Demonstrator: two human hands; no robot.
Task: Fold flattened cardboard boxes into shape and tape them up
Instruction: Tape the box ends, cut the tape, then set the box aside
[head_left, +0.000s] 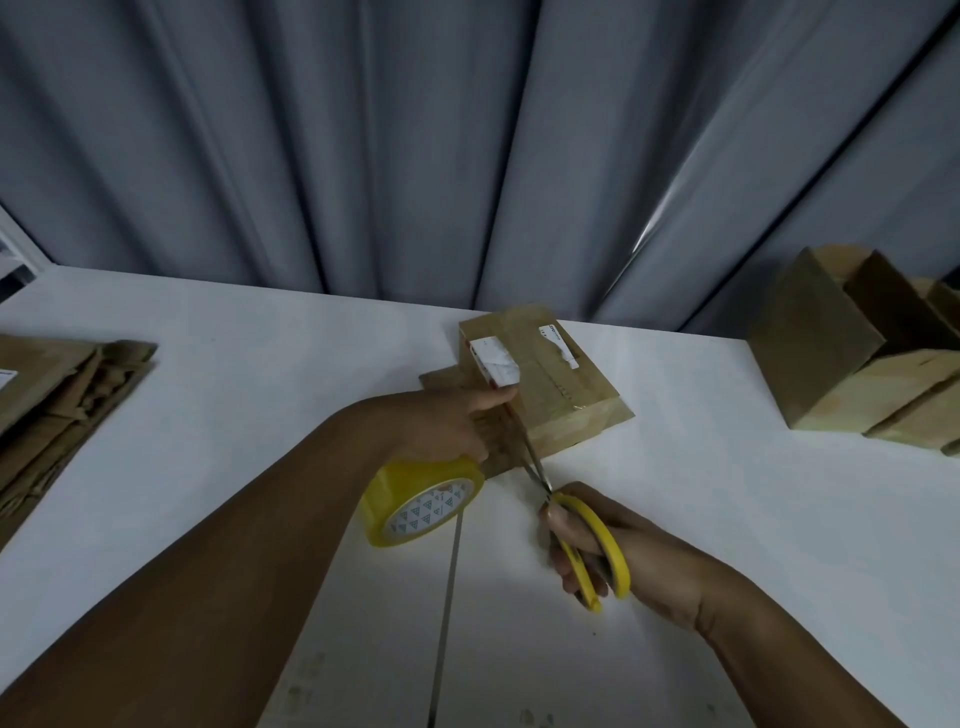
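A small folded cardboard box (550, 384) with white labels sits on the white table (727, 493), mid-frame. My left hand (447, 423) holds a yellow tape roll (421, 501) just left of the box, thumb pressed on the box's near left edge. My right hand (613, 551) grips yellow-handled scissors (592, 545). Their blades (532, 462) reach up along the box's near left corner, where tape runs from the roll.
A stack of flattened cardboard boxes (57, 405) lies at the table's left edge. Several folded open boxes (857, 353) stand at the far right. A grey curtain (467, 145) hangs behind the table. A dark seam (447, 597) runs down the tabletop toward me.
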